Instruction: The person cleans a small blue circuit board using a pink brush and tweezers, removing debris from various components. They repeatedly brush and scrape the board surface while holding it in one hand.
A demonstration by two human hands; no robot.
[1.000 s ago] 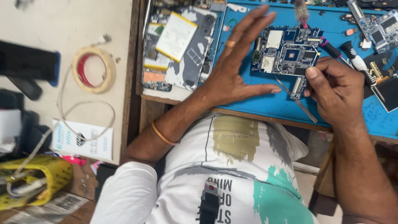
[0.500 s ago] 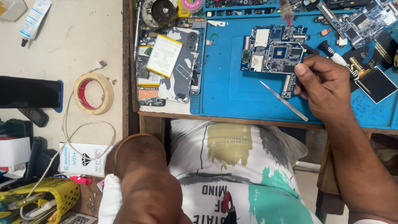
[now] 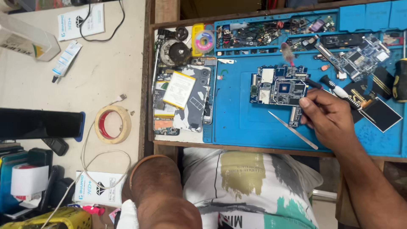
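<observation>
Landmark: blue mat [image 3: 254, 123] on the wooden surface [image 3: 146, 85].

Far left of the mat, off the tray: tape roll [image 3: 112, 124], white cable [image 3: 91, 152], glue tube [image 3: 65, 61].

Just left of the mat, touching its edge: opened phone [image 3: 182, 99], back up, yellow battery [image 3: 179, 89] in it, long axis running away from the person.

Below the mat's left corner, off the surface: left forearm [image 3: 154, 191], elbow bent back toward the body. The left hand is out of view; cannot tell its state.

Mat's top trough [image 3: 275, 32]: holds loose small parts, screws, board scraps, jumbled.

Mat centre: circuit board [image 3: 277, 89], flat, long axis roughly left-right, a tab [image 3: 295, 115] hanging toward the person.

Right of the board: right hand [image 3: 328, 118], fingers curled closed, thumb tip touching the board's right edge. It seems to pinch something small there; what, I cannot tell. Tweezers [image 3: 292, 129] lie loose on the mat, slanting from under the board toward the hand's heel. The board lies directly left of the right hand, the only hand near it.

Mat's right end: second board [image 3: 360, 57], screwdriver [image 3: 337, 90], black panel [image 3: 381, 113].
</observation>
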